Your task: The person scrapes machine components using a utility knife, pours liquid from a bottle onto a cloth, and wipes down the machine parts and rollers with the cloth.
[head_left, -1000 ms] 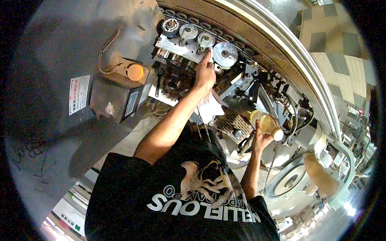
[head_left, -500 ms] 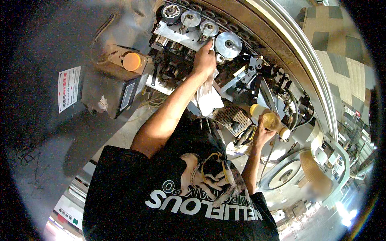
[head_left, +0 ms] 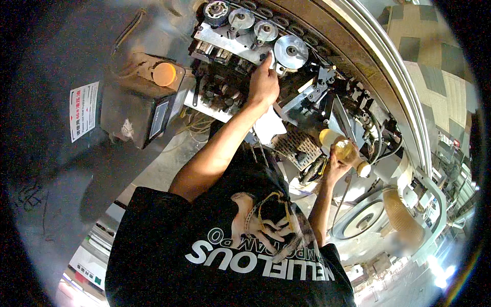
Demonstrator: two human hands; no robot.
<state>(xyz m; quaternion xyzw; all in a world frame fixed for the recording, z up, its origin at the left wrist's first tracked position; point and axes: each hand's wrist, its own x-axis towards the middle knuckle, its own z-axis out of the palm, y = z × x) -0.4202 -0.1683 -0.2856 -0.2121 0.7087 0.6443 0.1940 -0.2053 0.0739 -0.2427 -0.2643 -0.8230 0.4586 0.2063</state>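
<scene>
Head view is showing the left hand (head_left: 264,87) reaching up into an opened machine (head_left: 220,86) while the right hand (head_left: 336,166) is staying lower and well apart from it. The left hand's fingers are closing on a white cloth (head_left: 270,129), which is hanging below the wrist (its exact grip is being hidden by the back of the hand). Just beyond those fingertips a large metal disc (head_left: 291,51) is sitting, and three smaller round wheels (head_left: 266,31) are lining up to its left. The right hand is wrapping its curled fingers around a clear bottle (head_left: 346,151) of yellowish liquid; the bottle is lying tilted, its pale cap (head_left: 363,169) pointing down and away to the hand's right. Between the hands a perforated block (head_left: 298,151) is resting. Well left of the left hand, a dark tank (head_left: 128,110) is bearing an orange cap (head_left: 164,74).
</scene>
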